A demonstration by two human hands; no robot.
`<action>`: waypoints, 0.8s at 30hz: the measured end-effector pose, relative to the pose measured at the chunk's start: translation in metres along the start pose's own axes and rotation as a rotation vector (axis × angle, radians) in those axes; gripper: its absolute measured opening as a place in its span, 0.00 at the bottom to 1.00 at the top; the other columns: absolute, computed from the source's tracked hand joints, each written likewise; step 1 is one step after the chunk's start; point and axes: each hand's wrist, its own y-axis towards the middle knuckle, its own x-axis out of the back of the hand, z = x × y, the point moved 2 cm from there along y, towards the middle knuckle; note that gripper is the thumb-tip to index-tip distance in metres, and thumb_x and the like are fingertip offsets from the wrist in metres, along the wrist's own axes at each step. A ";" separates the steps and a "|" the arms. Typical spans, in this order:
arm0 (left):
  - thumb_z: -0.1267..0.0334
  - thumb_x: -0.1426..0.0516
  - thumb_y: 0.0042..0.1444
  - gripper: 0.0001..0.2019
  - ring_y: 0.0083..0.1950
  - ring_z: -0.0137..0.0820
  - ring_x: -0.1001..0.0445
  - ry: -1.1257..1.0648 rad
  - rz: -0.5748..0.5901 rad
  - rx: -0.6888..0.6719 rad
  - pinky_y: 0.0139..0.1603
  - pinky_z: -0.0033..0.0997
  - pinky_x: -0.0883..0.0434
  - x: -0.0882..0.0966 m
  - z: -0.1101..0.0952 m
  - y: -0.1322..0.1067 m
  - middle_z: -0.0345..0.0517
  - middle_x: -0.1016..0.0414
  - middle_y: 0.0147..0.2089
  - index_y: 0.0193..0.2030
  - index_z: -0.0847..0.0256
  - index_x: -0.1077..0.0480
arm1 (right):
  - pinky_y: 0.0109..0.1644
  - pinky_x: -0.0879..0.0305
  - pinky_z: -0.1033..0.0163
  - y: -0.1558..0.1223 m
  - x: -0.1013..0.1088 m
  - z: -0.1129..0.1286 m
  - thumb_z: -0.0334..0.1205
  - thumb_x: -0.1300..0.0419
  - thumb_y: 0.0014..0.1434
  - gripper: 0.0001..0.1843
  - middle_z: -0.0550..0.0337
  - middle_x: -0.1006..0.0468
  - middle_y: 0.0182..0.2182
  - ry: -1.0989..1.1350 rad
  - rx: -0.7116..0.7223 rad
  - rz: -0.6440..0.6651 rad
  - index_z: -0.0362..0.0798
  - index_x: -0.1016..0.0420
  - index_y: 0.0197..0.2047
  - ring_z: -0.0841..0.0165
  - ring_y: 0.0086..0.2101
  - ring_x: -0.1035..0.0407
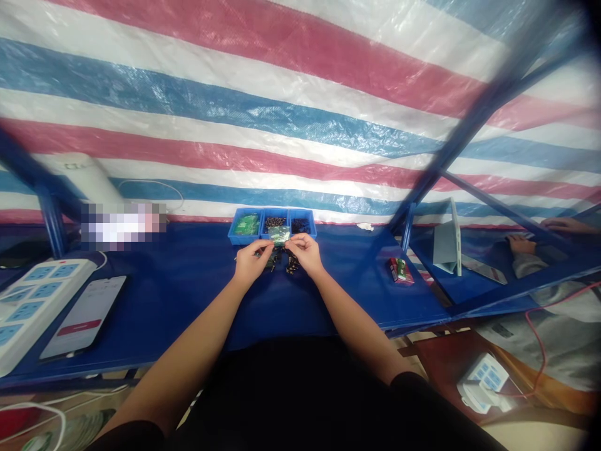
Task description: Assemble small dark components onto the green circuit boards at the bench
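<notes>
My left hand [252, 259] and my right hand [305, 252] are held close together above the blue table [188, 282], both pinching a small green circuit board [279, 235] between their fingertips. A heap of small dark parts [282, 263] lies on the table just under the hands. Right behind them stand three small blue bins [272, 225]: the left one holds green boards, the middle and right ones hold dark small parts.
A white power strip [32, 300] and a phone [84, 316] lie at the left. A small red and green pack [400, 270] lies to the right. Another person's hands [521, 244] work at a neighbouring bench by a tablet [448, 247]. Striped tarpaulin hangs behind.
</notes>
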 end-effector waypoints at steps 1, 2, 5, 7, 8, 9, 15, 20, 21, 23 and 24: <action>0.52 0.43 0.57 0.13 0.31 0.30 0.26 0.009 0.005 -0.004 0.38 0.30 0.27 0.000 0.000 0.000 0.45 0.20 0.38 0.40 0.58 0.23 | 0.40 0.27 0.60 0.000 0.000 0.000 0.51 0.31 0.46 0.22 0.59 0.18 0.31 0.027 -0.017 0.005 0.49 0.27 0.42 0.64 0.34 0.23; 0.52 0.43 0.57 0.13 0.31 0.30 0.26 0.016 0.010 -0.009 0.38 0.30 0.27 0.000 0.000 0.000 0.45 0.20 0.39 0.40 0.58 0.23 | 0.42 0.27 0.59 0.001 0.000 -0.001 0.50 0.31 0.46 0.24 0.59 0.18 0.32 0.047 -0.033 0.013 0.49 0.27 0.44 0.64 0.35 0.23; 0.53 0.44 0.58 0.13 0.31 0.29 0.26 0.035 0.019 -0.017 0.37 0.29 0.27 0.001 -0.001 -0.001 0.45 0.20 0.39 0.41 0.57 0.23 | 0.45 0.27 0.58 0.002 -0.001 -0.003 0.51 0.31 0.45 0.24 0.57 0.18 0.34 0.038 -0.036 0.037 0.48 0.25 0.43 0.64 0.37 0.23; 0.53 0.44 0.58 0.13 0.31 0.29 0.26 0.044 0.021 -0.024 0.35 0.28 0.27 0.001 -0.001 -0.001 0.45 0.20 0.38 0.41 0.58 0.23 | 0.44 0.28 0.59 0.002 -0.001 -0.005 0.51 0.31 0.45 0.20 0.57 0.18 0.34 0.001 0.005 0.028 0.47 0.23 0.38 0.64 0.36 0.24; 0.53 0.44 0.58 0.13 0.31 0.29 0.26 0.044 0.025 -0.028 0.35 0.28 0.28 0.001 -0.001 -0.001 0.45 0.20 0.38 0.40 0.58 0.23 | 0.43 0.28 0.59 0.002 0.000 -0.005 0.51 0.31 0.45 0.19 0.57 0.18 0.34 -0.016 0.026 0.020 0.47 0.23 0.36 0.64 0.36 0.24; 0.54 0.43 0.58 0.12 0.31 0.29 0.26 0.041 0.031 -0.030 0.36 0.28 0.28 0.001 -0.002 -0.001 0.45 0.20 0.38 0.40 0.57 0.23 | 0.42 0.28 0.60 0.003 0.000 -0.006 0.51 0.31 0.45 0.18 0.57 0.18 0.33 -0.027 0.043 0.011 0.47 0.23 0.35 0.65 0.35 0.24; 0.55 0.41 0.56 0.12 0.31 0.28 0.26 -0.054 0.014 -0.032 0.37 0.28 0.27 -0.001 -0.001 -0.002 0.46 0.21 0.42 0.42 0.59 0.25 | 0.42 0.28 0.60 0.002 -0.001 -0.006 0.51 0.31 0.46 0.19 0.57 0.19 0.31 -0.032 0.045 0.016 0.48 0.22 0.37 0.66 0.33 0.24; 0.56 0.41 0.56 0.18 0.32 0.29 0.25 -0.066 0.018 -0.012 0.38 0.29 0.27 0.002 -0.003 0.000 0.46 0.21 0.43 0.52 0.58 0.29 | 0.42 0.27 0.59 0.002 -0.002 -0.006 0.52 0.32 0.46 0.19 0.56 0.18 0.33 -0.046 0.050 0.043 0.48 0.22 0.38 0.65 0.34 0.24; 0.56 0.41 0.57 0.20 0.31 0.29 0.25 -0.063 0.028 0.006 0.38 0.30 0.27 0.003 -0.004 0.000 0.45 0.20 0.41 0.55 0.58 0.31 | 0.42 0.27 0.59 0.002 -0.002 -0.006 0.52 0.32 0.46 0.19 0.56 0.18 0.33 -0.046 0.051 0.045 0.48 0.22 0.37 0.65 0.34 0.24; 0.55 0.41 0.57 0.25 0.31 0.30 0.24 -0.062 0.045 0.038 0.40 0.30 0.27 0.003 -0.004 0.000 0.44 0.19 0.38 0.60 0.57 0.35 | 0.43 0.27 0.59 0.002 -0.002 -0.006 0.52 0.32 0.46 0.19 0.56 0.18 0.34 -0.047 0.053 0.040 0.48 0.22 0.37 0.65 0.35 0.25; 0.55 0.42 0.57 0.25 0.32 0.30 0.24 -0.063 0.052 0.048 0.40 0.31 0.27 0.003 -0.004 0.000 0.44 0.19 0.38 0.61 0.57 0.35 | 0.43 0.27 0.59 0.002 -0.002 -0.007 0.52 0.32 0.46 0.18 0.57 0.18 0.34 -0.044 0.054 0.031 0.48 0.22 0.36 0.65 0.34 0.25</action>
